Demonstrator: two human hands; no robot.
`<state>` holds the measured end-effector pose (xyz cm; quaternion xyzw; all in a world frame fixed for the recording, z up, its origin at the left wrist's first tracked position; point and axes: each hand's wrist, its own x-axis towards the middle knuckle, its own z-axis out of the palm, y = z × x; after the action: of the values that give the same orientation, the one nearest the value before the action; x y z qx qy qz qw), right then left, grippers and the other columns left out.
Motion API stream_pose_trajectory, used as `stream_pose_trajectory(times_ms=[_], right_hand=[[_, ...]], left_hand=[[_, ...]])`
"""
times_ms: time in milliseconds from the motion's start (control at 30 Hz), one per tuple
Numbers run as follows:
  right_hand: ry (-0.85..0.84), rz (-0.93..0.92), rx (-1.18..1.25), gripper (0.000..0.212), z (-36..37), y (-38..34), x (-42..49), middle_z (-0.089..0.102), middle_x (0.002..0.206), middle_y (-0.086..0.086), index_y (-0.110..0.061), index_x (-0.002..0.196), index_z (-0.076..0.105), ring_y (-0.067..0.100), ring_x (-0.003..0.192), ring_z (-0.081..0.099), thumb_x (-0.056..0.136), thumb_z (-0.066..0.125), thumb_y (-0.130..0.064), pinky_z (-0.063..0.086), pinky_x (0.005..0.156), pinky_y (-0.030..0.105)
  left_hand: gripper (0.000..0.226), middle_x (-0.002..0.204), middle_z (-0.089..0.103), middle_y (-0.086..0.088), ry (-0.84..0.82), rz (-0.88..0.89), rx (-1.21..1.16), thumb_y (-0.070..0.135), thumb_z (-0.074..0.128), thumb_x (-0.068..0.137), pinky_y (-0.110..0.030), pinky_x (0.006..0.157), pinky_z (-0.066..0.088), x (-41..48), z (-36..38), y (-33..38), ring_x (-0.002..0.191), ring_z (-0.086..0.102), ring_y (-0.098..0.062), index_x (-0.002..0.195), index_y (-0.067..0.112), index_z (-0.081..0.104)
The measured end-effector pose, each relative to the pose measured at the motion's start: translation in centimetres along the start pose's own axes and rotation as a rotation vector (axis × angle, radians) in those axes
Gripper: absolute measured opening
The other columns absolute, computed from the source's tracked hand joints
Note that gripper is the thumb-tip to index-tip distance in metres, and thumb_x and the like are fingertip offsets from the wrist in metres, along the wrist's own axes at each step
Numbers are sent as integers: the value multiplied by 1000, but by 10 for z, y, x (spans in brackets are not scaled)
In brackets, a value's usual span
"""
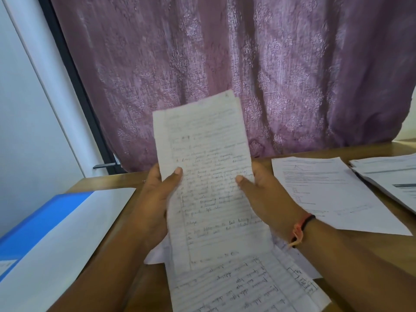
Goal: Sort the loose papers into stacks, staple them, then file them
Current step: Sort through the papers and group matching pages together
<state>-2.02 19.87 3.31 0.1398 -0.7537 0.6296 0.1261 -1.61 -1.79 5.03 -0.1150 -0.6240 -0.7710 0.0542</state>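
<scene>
Upright in front of me is a small bundle of lined handwritten sheets, held above the wooden table. My left hand grips its left edge, thumb across the front. My right hand grips the right edge, thumb on the page; its wrist wears a red and black thread. More handwritten pages lie flat below the bundle near the table's front. A printed sheet lies to the right, and a printed stack sits at the far right.
A blue folder lies open at the left, with a white sheet on top of it. A purple patterned curtain hangs behind the table. A white wall and a dark frame stand at the left.
</scene>
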Motion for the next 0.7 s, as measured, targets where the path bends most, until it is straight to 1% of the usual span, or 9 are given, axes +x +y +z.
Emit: stream_pose_trajectory(times_ms=[100, 133, 200, 300, 400, 500, 600, 633, 700], right_hand=[[168, -163, -36, 23, -2, -7, -4, 69, 115, -17, -30, 126, 56, 5, 108, 65, 103, 50, -26, 55, 93, 31], [170, -210, -9, 24, -3, -9, -5, 68, 116, -18, -31, 126, 55, 2, 109, 64, 103, 51, -24, 54, 91, 24], [115, -247, 46, 27, -4, -13, -7, 66, 120, -24, -32, 128, 52, -7, 112, 61, 102, 53, -23, 50, 89, 12], [29, -230, -7, 32, -5, -3, -5, 63, 123, -27, -35, 131, 49, -8, 114, 59, 102, 53, -23, 48, 91, 11], [-32, -180, -100, 34, -6, 7, -5, 57, 118, -42, -34, 134, 46, -15, 113, 55, 103, 50, -19, 45, 91, 6], [-57, -148, -62, 26, -8, 8, -3, 68, 113, -22, -26, 129, 55, -6, 105, 64, 104, 49, -24, 53, 88, 17], [56, 18, -97, 32, -10, 9, 2, 72, 93, 10, -16, 105, 62, 27, 81, 71, 105, 42, -41, 60, 73, 47], [52, 113, -109, 33, -12, 10, 4, 72, 95, 15, -13, 102, 62, 32, 82, 72, 105, 42, -38, 60, 76, 50], [-64, 229, -299, 24, -16, 10, 3, 74, 96, 9, -14, 100, 64, 25, 81, 73, 104, 45, -28, 60, 80, 44]], left_hand=[[38, 130, 70, -4, -60, 24, 11, 17, 55, 100, -46, 96, 57, -1, 2, 1, 118, 68, -25, 138, 21, 57], [38, 129, 70, -4, -72, 33, 30, 16, 55, 100, -44, 95, 58, -1, 2, 1, 118, 68, -24, 138, 21, 57], [36, 128, 71, -1, -96, 49, 80, 15, 54, 101, -40, 91, 59, -2, 2, 0, 117, 69, -21, 136, 22, 58], [30, 123, 73, 3, -127, 28, 157, 18, 54, 101, -34, 85, 61, -4, 0, -3, 113, 70, -17, 129, 26, 62], [29, 122, 74, 1, -134, -20, 203, 19, 56, 101, -34, 88, 61, -6, -1, -8, 113, 70, -19, 128, 22, 64], [32, 126, 72, -2, -72, -40, 182, 19, 57, 101, -42, 96, 58, -3, -5, -10, 116, 69, -22, 133, 19, 62], [34, 125, 72, -4, 17, -86, 82, 16, 59, 101, -44, 93, 58, 4, -13, -9, 114, 70, -24, 134, 18, 61], [34, 123, 73, -3, 50, -98, 59, 16, 61, 100, -42, 89, 60, 6, -17, -9, 111, 71, -23, 134, 20, 61], [35, 122, 74, 0, 94, -114, 13, 16, 61, 99, -37, 82, 62, 7, -24, -8, 109, 72, -20, 134, 24, 60]])
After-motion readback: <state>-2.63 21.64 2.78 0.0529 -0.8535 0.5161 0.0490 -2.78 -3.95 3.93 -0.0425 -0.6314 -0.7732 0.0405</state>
